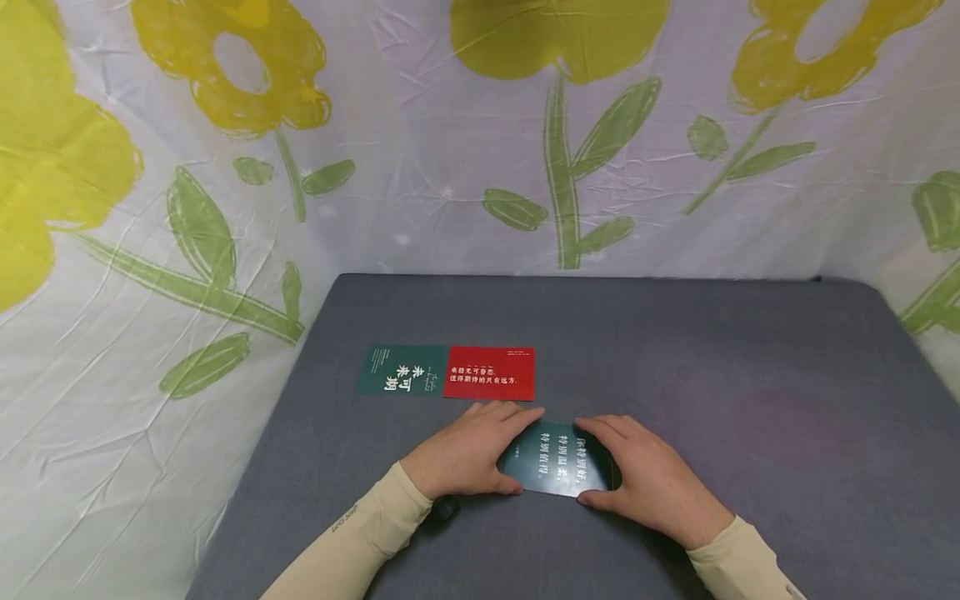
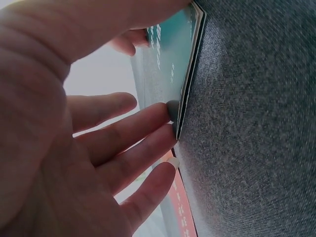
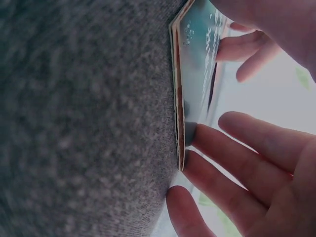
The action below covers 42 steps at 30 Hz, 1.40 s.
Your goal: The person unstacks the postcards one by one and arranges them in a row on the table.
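A small stack of dark green cards with white writing point(image 1: 558, 458) lies flat on the grey table in the head view. My left hand point(image 1: 474, 450) grips its left end, thumb at the near corner and fingers at the far one. Its right end is held the same way by my right hand point(image 1: 651, 473). Both wrist views show several layered edges of the card stack point(image 2: 178, 64), and fingertips touching a corner. Beyond my left hand, a green card point(image 1: 401, 371) and a red card point(image 1: 489, 373) lie side by side, their edges meeting.
The grey table point(image 1: 712, 350) ends at a back edge against a pale cloth point(image 1: 420, 167) printed with yellow flowers. That cloth also hangs along the left side. A small black object point(image 1: 441, 510) shows beneath the left wrist.
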Motion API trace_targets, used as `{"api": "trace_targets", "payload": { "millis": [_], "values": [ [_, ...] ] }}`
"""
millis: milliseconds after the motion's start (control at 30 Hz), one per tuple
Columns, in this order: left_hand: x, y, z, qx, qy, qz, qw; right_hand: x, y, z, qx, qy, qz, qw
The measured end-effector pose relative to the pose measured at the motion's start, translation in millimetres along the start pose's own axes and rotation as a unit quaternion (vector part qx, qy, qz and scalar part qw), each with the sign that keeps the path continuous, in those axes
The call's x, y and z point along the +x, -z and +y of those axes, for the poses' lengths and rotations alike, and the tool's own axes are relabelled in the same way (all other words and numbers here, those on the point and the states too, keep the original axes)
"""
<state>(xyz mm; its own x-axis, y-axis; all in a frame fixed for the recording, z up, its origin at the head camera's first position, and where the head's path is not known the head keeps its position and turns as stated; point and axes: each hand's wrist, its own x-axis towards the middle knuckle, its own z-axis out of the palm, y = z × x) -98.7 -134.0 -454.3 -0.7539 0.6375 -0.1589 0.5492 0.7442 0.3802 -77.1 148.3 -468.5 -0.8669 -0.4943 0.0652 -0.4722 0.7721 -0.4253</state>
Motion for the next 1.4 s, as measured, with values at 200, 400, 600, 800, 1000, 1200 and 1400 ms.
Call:
{"api": "trace_targets", "payload": {
  "millis": [200,400,600,800,1000,1200,1400],
  "values": [
    [-0.8,-0.5,-0.4,-0.001,0.000,-0.001,1.0000,-1.1,-0.1,0.9,0.003,0.007,0.001,1.000],
    [-0.9,0.7,0.2,0.000,0.001,-0.002,1.0000,-1.2,-0.2,1.0,0.007,0.008,0.001,1.000],
    [-1.2,1.2,0.8,-0.002,0.001,-0.003,1.0000,-1.1,-1.0,1.0,0.003,0.007,0.000,1.000],
    [-0.6,0.7,0.2,0.002,-0.004,0.000,1.0000,-0.5,-2.8,1.9,0.002,0.015,0.009,1.000],
    [0.3,0.2,0.0,0.001,-0.004,-0.001,1.0000,-0.7,-3.3,3.3,0.004,0.010,0.006,1.000],
    [0.6,0.6,-0.2,-0.004,-0.006,-0.004,1.0000,-1.9,-2.4,3.4,0.003,0.015,0.009,1.000],
    [-0.1,0.8,-0.3,-0.007,-0.002,-0.006,1.0000,-1.9,-0.9,3.4,0.007,0.019,0.005,1.000]
  ]
}}
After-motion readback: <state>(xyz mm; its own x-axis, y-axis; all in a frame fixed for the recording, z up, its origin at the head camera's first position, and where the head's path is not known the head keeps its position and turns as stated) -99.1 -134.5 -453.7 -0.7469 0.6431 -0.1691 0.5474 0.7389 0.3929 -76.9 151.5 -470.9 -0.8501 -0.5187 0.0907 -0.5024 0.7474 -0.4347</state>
